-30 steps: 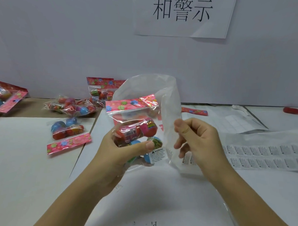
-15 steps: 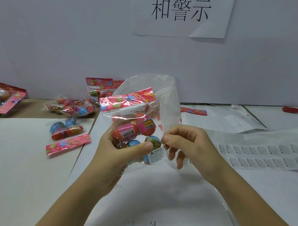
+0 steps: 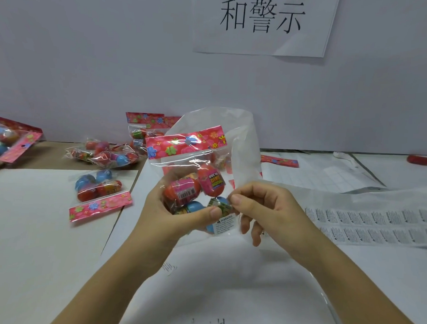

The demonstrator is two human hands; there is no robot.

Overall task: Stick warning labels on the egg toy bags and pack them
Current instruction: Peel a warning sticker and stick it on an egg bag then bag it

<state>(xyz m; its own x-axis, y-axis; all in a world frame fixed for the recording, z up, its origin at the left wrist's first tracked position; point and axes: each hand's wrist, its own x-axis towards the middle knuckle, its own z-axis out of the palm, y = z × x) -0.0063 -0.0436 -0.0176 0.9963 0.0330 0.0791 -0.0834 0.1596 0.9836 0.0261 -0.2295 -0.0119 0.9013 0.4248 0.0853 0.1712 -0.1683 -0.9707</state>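
White paper-covered tabletop (image 3: 47,241) against a grey wall. Left hand (image 3: 172,216) fingers grip the egg toy bag (image 3: 192,175) above it; right hand (image 3: 266,209) fingers pinch the clear outer bag (image 3: 242,143). Label sheets (image 3: 375,223) lie right.

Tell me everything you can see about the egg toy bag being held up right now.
The egg toy bag is clear crinkly plastic with a red flowered header card on top, holding red, pink and blue eggs. A white warning label sits at its lower corner. It is upright, gripped by the left hand, with the right hand pinching beside it.
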